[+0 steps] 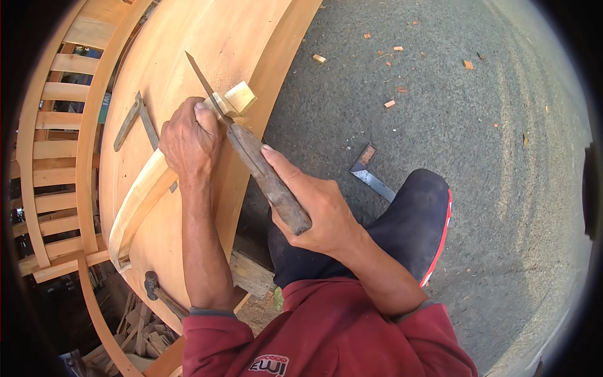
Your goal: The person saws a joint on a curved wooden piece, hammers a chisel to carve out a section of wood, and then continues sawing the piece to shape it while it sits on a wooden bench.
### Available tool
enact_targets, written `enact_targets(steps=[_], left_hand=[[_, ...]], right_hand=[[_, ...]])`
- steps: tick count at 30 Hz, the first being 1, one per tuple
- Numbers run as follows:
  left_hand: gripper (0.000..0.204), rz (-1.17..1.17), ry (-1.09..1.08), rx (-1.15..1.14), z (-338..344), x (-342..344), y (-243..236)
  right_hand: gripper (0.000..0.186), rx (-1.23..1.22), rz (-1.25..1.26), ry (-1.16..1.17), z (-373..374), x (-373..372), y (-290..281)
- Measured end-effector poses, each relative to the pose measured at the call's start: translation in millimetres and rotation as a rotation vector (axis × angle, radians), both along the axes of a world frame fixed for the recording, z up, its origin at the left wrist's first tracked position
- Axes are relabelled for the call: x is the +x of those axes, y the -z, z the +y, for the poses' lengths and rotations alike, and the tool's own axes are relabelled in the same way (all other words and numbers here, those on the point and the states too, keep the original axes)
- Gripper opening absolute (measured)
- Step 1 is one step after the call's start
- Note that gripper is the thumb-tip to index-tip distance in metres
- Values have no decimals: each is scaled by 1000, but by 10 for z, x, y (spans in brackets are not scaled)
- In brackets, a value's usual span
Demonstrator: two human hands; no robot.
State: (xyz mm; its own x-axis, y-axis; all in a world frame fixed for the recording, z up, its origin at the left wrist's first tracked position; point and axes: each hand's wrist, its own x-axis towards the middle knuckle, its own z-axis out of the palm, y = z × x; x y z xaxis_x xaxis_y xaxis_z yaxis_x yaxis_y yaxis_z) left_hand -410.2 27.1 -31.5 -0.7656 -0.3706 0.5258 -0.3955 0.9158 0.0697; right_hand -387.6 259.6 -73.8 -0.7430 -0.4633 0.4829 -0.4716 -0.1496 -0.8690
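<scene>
My right hand [314, 204] grips the dark wooden handle of a long chisel [267, 179], whose thin blade points up and left over a wide pale wooden board [207, 44]. My left hand [190, 141] is closed around a long pale wooden strip [141, 201] that lies on the board, with the thumb pressed close to the blade. The strip's squared end [239, 97] sticks out just past my left hand, under the blade.
A metal try square [135, 119] lies on the board left of my hand. A hammer [157, 292] rests at the board's lower edge. Another square [370, 173] and wood chips [389, 103] lie on the grey ground. A slatted wooden frame [56, 157] stands at the left.
</scene>
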Motion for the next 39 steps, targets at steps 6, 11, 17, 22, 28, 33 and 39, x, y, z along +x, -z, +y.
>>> enact_targets(steps=[6,11,17,22,28,33,39], left_hand=[[27,-18,-2,2,-18,48,21],[28,10,12,-12,11,71,2],[28,59,11,-35,27,49,-3],[27,5,58,-16,44,59,5],[27,62,51,-40,26,74,-23],[27,73,59,-44,84,25,-25],[27,26,28,-47,-11,95,27]], right_hand=[[79,136,-75,-28,505,467,-335],[87,199,-117,-125,716,500,-286],[79,136,-48,-2,-182,-43,-157],[80,170,-46,-5,291,290,-245],[86,235,-85,-88,693,644,-313],[76,187,-146,-31,39,91,-387],[83,218,-143,-100,393,367,-310]])
